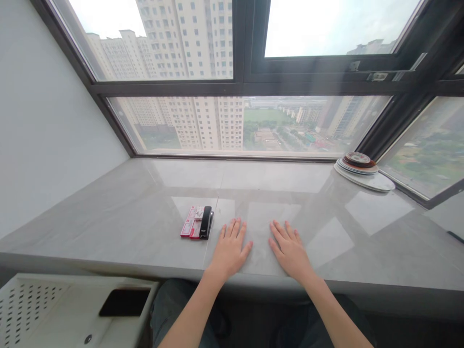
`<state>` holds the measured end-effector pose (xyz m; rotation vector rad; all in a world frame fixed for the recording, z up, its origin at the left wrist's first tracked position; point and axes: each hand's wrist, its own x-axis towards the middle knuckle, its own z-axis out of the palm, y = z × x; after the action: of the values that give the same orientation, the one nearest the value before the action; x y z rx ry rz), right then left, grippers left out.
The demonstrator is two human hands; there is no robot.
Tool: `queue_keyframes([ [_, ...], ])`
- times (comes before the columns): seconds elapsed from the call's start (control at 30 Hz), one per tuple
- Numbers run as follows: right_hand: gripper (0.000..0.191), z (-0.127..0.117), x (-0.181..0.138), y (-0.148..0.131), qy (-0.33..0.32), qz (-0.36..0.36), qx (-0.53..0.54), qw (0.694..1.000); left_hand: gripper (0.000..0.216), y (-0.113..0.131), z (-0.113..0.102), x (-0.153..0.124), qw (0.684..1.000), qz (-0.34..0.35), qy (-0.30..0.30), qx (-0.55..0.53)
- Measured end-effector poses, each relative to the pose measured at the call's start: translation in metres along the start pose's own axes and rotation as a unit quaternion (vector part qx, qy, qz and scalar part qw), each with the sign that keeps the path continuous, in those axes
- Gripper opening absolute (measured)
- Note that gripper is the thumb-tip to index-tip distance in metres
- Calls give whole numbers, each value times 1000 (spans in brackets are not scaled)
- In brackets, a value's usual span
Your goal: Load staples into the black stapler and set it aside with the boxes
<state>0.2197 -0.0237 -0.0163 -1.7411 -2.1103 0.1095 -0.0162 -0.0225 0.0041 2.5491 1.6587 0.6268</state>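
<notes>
My left hand lies flat, palm down, on the grey stone window ledge, fingers stretched out and holding nothing. My right hand lies flat beside it, also open and empty. Just left of my left hand, a short gap away, rest a black stapler and two pink and red flat boxes, side by side.
A stack of round plates or coasters sits at the ledge's far right corner by the window. A white perforated unit with a dark slot stands below the ledge at lower left. Large windows run along the back.
</notes>
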Motion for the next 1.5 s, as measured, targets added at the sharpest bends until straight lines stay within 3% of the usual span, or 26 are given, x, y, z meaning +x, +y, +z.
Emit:
queue_keyframes([
  [0.2, 62, 4, -9, -12, -14, 13, -95, 995, 66, -1, 9, -2, 1000, -13, 7, 21],
  [1.5, 62, -1, -8, -14, -14, 21, -83, 996, 63, -2, 10, 0, 1000, -8, 2, 9],
])
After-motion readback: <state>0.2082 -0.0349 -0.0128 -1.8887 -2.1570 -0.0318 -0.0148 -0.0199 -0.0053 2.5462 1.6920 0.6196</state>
